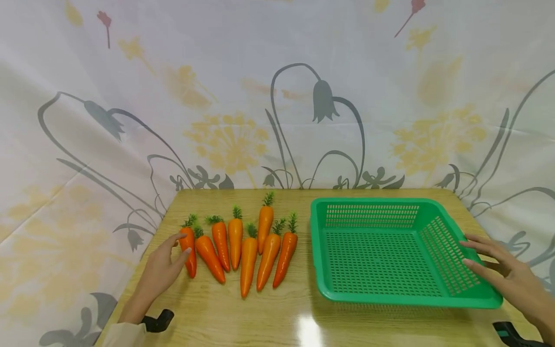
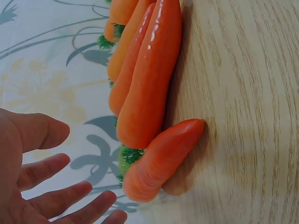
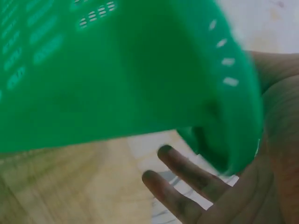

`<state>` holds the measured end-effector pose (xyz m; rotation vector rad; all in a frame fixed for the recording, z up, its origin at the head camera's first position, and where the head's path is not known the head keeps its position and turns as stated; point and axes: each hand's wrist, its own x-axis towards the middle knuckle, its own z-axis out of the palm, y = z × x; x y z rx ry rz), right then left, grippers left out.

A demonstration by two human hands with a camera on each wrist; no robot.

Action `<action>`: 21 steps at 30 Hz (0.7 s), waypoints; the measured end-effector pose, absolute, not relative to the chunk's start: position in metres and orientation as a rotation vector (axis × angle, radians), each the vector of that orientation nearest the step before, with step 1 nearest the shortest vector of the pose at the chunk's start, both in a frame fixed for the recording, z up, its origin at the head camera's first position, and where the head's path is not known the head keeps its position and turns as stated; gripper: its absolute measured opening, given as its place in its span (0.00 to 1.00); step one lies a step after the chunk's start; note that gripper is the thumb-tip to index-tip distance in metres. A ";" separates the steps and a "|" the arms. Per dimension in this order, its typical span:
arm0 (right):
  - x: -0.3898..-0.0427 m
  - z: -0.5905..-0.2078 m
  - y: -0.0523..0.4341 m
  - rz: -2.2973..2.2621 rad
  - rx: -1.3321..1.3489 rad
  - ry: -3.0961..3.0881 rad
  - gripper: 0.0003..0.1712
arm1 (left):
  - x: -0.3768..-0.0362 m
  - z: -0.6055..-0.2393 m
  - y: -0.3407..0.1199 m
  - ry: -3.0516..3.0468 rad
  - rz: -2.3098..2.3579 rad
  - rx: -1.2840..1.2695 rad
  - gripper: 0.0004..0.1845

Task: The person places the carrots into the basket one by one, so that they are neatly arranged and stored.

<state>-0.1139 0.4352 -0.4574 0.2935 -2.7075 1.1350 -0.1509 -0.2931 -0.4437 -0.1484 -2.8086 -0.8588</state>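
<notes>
Fingers of the left hand spread loosely beside the leftmost carrot (holding nothing); the right hand, fingers straight, touches the green basket.

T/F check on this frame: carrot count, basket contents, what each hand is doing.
1. Seven carrots lie on the table. True.
2. The green basket holds two carrots. False: nothing lies in it; all the carrots are on the table to its left.
3. The left hand is at the leftmost carrot, fingers spread. True.
4. The right hand grips a carrot. False: it rests at the basket's right rim with straight fingers.
5. The basket stands on top of the carrots. False: it sits beside them, apart.
</notes>
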 end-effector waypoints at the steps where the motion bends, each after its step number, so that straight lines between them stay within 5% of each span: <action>1: -0.114 -0.461 0.437 1.156 0.295 -2.712 0.32 | -0.151 -0.445 -0.293 -2.809 -0.861 -0.147 0.26; 10: -0.113 -0.487 0.454 1.412 0.163 -2.802 0.34 | -0.152 -0.454 -0.291 -2.788 -0.869 -0.147 0.25; 21: -0.124 -0.505 0.476 1.989 0.461 -2.541 0.36 | -0.160 -0.456 -0.290 -2.758 -0.867 -0.198 0.23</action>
